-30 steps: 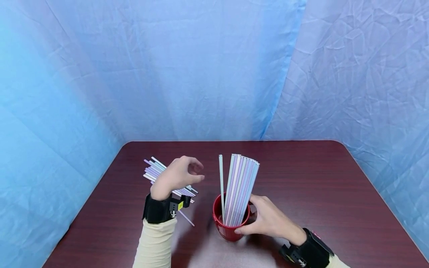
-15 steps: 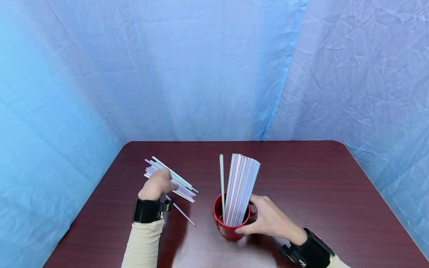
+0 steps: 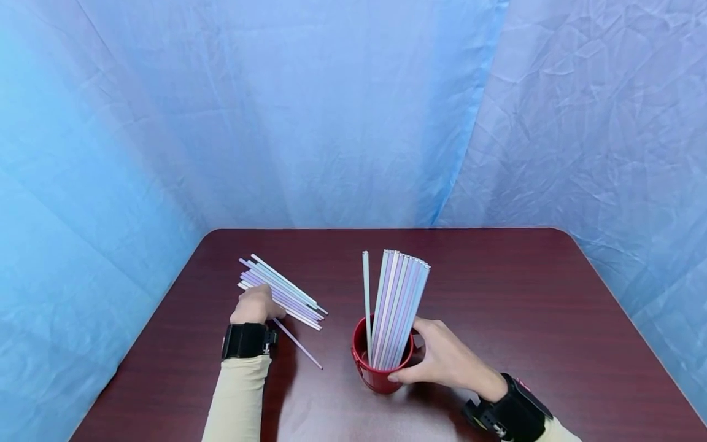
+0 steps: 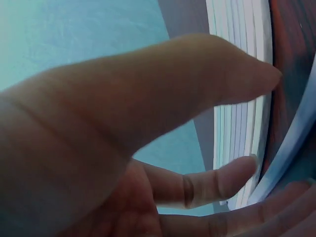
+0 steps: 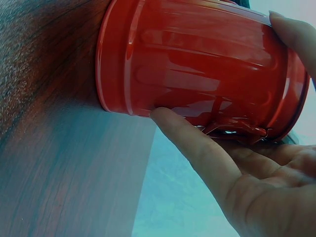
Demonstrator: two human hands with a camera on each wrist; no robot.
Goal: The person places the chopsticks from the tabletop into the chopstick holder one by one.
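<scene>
A loose pile of pastel straws (image 3: 283,288) lies on the dark red table (image 3: 525,294) at the left. My left hand (image 3: 257,304) rests on the pile's near end, and the left wrist view shows its thumb (image 4: 222,74) and fingers spread apart over the straws (image 4: 242,19). One purple straw (image 3: 301,347) lies apart, slanting toward me. A red cup (image 3: 375,377) stands near the front middle with a bundle of upright straws (image 3: 397,307) in it. My right hand (image 3: 442,359) wraps the cup's right side; its thumb (image 5: 197,148) presses the cup's wall (image 5: 197,64).
Crumpled blue cloth (image 3: 331,123) hangs behind and beside the table. The table's far edge runs just beyond the straw pile.
My left hand has dropped from the air near the cup and moved left onto the straw pile. The right hand and the cup have stayed in place.
</scene>
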